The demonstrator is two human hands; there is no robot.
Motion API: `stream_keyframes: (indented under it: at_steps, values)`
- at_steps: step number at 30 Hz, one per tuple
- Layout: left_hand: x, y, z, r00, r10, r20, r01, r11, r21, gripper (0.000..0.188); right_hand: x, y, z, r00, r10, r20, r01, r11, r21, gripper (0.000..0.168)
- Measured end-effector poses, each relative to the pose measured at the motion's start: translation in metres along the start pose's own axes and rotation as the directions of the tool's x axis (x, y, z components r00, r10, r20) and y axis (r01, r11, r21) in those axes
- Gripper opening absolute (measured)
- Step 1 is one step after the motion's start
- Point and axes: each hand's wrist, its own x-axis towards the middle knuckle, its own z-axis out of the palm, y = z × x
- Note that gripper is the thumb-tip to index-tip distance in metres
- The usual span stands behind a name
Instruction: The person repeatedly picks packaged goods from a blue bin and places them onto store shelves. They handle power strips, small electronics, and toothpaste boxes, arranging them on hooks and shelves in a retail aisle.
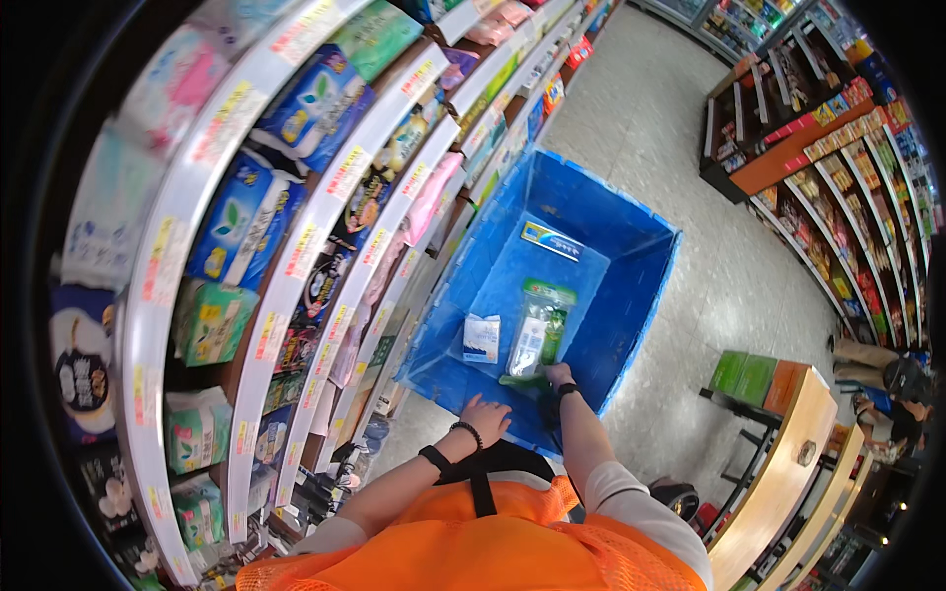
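Observation:
A deep blue plastic crate (pixel 635 310) stands on the floor before me, alongside the shelving. My right hand (pixel 559 374) reaches inside it, curled at the near right edge of a clear and green plastic package (pixel 543 332) with white contents; part of the fingers is hidden. A small white and blue packet (pixel 481 339) lies left of that package. Toward the crate's far wall is a slim blue and white carton (pixel 552 241). My left hand (pixel 488 421) is at the near rim, holding nothing, its fingers somewhat apart.
Store shelves (pixel 295 251) with soft packs and price tags run close along my left. On the right are a snack display (pixel 842 207) and a wooden-topped counter (pixel 776 451) bearing green and orange boxes (pixel 746 377). A person (pixel 898 399) is at far right. Grey tiled floor (pixel 628 111) extends ahead.

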Motion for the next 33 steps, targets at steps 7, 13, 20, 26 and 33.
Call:
stream_keyframes:
  at_steps: [7,13,20,26,33]
  values:
    - [-0.040,0.010,-0.002,0.962,-0.002,-0.273,0.045,0.988,0.151,0.039,-0.056,-0.025,0.002,0.858,-0.260,0.444,0.456,0.784,-0.422,0.053]
    - [-0.076,0.000,0.036,0.754,-0.158,-0.637,0.269,0.960,0.081,0.057,-0.219,-0.086,0.006,0.557,-0.293,0.777,0.745,0.589,-0.312,0.066]
    - [-0.123,0.012,0.080,0.774,-0.412,-0.481,0.348,0.911,-0.221,0.071,-0.273,-0.066,0.017,0.607,-0.440,0.662,0.724,-0.040,-0.689,0.038]
    - [-0.170,-0.023,0.209,0.677,-0.731,-0.088,0.516,0.556,-0.652,0.050,-0.262,-0.062,0.027,0.618,-0.452,0.644,0.648,-0.171,-0.742,0.030]
    - [-0.245,-0.002,0.398,0.323,-0.934,0.151,0.596,0.077,-0.799,0.040,-0.272,-0.059,0.044,0.610,-0.470,0.638,0.513,-0.379,-0.770,0.027]
